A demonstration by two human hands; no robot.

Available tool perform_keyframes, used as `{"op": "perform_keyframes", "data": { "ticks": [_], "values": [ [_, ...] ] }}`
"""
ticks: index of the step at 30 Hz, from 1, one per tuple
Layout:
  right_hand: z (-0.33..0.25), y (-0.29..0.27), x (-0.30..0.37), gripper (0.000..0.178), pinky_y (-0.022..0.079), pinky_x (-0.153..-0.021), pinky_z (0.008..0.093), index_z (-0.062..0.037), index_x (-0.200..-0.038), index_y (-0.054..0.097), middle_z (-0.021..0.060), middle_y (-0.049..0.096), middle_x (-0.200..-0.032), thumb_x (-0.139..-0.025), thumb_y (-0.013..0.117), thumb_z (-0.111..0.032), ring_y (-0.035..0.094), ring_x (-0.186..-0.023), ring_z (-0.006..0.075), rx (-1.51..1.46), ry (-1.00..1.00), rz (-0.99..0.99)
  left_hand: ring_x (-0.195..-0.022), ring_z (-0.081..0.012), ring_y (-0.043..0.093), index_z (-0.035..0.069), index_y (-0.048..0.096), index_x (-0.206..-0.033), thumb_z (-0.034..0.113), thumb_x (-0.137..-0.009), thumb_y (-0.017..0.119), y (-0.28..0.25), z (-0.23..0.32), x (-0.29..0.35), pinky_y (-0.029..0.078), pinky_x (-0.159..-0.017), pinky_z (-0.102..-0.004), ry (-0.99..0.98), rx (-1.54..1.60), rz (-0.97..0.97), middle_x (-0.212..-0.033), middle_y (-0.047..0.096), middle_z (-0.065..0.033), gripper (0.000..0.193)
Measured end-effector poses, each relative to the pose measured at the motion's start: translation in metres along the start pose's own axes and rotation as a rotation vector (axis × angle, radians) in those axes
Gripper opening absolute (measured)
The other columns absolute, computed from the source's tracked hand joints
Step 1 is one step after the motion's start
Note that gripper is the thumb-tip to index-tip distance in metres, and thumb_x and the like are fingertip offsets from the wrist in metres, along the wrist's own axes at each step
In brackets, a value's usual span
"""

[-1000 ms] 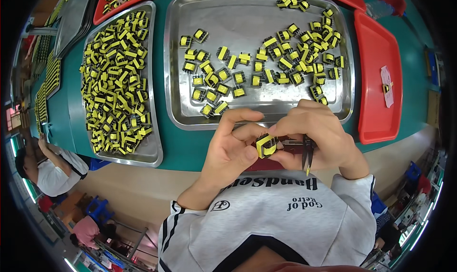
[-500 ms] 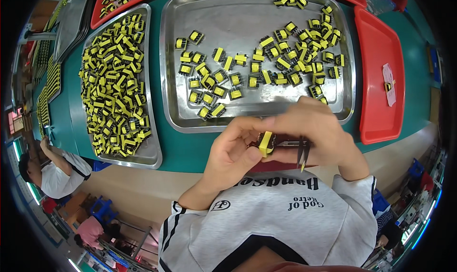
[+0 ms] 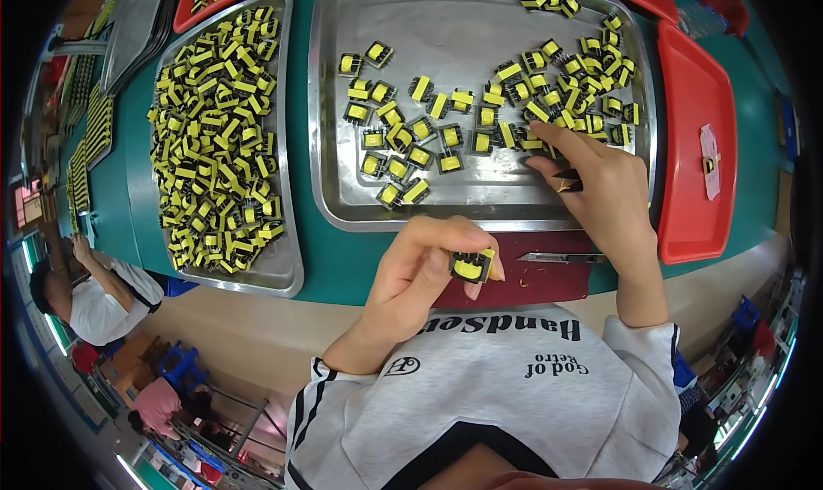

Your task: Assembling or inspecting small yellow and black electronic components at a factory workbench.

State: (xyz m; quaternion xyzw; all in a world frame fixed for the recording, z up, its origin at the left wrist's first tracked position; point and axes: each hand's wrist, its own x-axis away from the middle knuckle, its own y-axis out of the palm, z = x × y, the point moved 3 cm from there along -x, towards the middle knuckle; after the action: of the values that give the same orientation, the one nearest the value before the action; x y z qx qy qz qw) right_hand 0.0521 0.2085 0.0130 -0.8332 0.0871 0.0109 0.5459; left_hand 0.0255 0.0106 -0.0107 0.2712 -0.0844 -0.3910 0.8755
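Observation:
Between the thumb and fingers of my left hand (image 3: pixel 407 271) is a small black-and-yellow transformer (image 3: pixel 470 269), held just off the near edge of the big metal tray (image 3: pixel 360 194). My right hand (image 3: pixel 613 194) reaches over that tray's near right part. Its thumb and index finger are apart, with the index fingertip at the edge of a cluster of loose transformers (image 3: pixel 561 91). Tucked in the same hand is a dark pointed tool that looks like tweezers (image 3: pixel 567 181); its rear part is hidden by the hand.
A utility knife (image 3: pixel 561 258) lies on a dark red mat (image 3: pixel 549 288) with yellow scraps. To the left, a metal tray (image 3: pixel 293 233) is heaped with transformers. A red tray (image 3: pixel 686 216) at right holds a paper strip. Another person (image 3: pixel 94 293) sits far left.
My right hand has left the transformer in my left hand and moved forward over the tray. That transformer has turned in my fingers. The utility knife now shows fully, and the whole view has shifted slightly.

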Motion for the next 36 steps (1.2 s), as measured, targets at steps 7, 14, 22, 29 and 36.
{"op": "perform_keyframes", "data": {
  "ticks": [7, 14, 22, 29, 36],
  "values": [
    [0.012, -0.004, 0.002, 0.027, 0.047, -0.053, 0.0305, -0.0085, -0.099, 0.062, 0.0089, 0.066, -0.077, -0.076, 0.074, -0.016, 0.065, -0.064, 0.0236, 0.052, 0.1, -0.015, -0.065, -0.014, 0.048, 0.006, 0.043, -0.119, 0.032, -0.101, 0.035, -0.002, -0.005, 0.005, 0.043, -0.064, -0.0263, -0.075, 0.425, -0.032, -0.09, 0.056, -0.019, 0.033],
    [0.015, -0.017, 0.003, 0.028, 0.046, -0.052, 0.0332, -0.0077, -0.096, 0.06, 0.0098, 0.066, -0.076, -0.076, 0.075, -0.02, 0.064, -0.061, 0.0263, 0.037, 0.105, -0.028, -0.066, -0.0171, 0.05, 0.007, 0.042, -0.121, 0.033, -0.101, 0.037, -0.002, -0.01, 0.004, 0.045, -0.067, -0.0297, -0.124, 0.54, -0.045, -0.088, 0.055, -0.0189, 0.033],
    [0.033, -0.025, 0.01, 0.029, 0.047, -0.056, 0.036, -0.0081, -0.092, 0.061, 0.012, 0.065, -0.074, -0.072, 0.075, -0.022, 0.063, -0.066, 0.0299, 0.056, 0.107, -0.22, -0.081, -0.0201, 0.057, 0.0, 0.045, -0.117, 0.033, -0.101, 0.032, -0.007, -0.002, -0.007, 0.046, -0.075, -0.0325, -0.067, 0.136, 0.106, -0.103, 0.056, -0.0196, 0.039],
    [0.0, -0.028, 0.01, 0.043, 0.042, -0.047, 0.0289, -0.0061, -0.104, 0.068, 0.0065, 0.061, -0.063, -0.067, 0.08, -0.024, 0.055, -0.048, 0.0179, -0.567, -0.202, -0.126, -0.079, -0.0141, 0.054, 0.0, 0.038, -0.128, 0.02, -0.089, 0.064, 0.006, -0.003, -0.014, 0.047, -0.068, -0.0266, -0.1, -0.092, 0.141, -0.121, 0.048, -0.0151, 0.052],
    [-0.021, -0.021, 0.017, 0.062, 0.036, -0.044, 0.0285, -0.0066, -0.118, 0.063, 0.0036, 0.052, -0.056, -0.065, 0.078, -0.036, 0.05, -0.045, 0.0165, -0.536, -0.398, -0.05, -0.087, -0.0153, 0.055, 0.004, 0.027, -0.135, 0.023, -0.089, 0.065, 0.019, -0.012, -0.013, 0.049, -0.072, -0.0252, -0.036, 0.007, 0.1, -0.125, 0.048, -0.0177, 0.063]
  ]
}}
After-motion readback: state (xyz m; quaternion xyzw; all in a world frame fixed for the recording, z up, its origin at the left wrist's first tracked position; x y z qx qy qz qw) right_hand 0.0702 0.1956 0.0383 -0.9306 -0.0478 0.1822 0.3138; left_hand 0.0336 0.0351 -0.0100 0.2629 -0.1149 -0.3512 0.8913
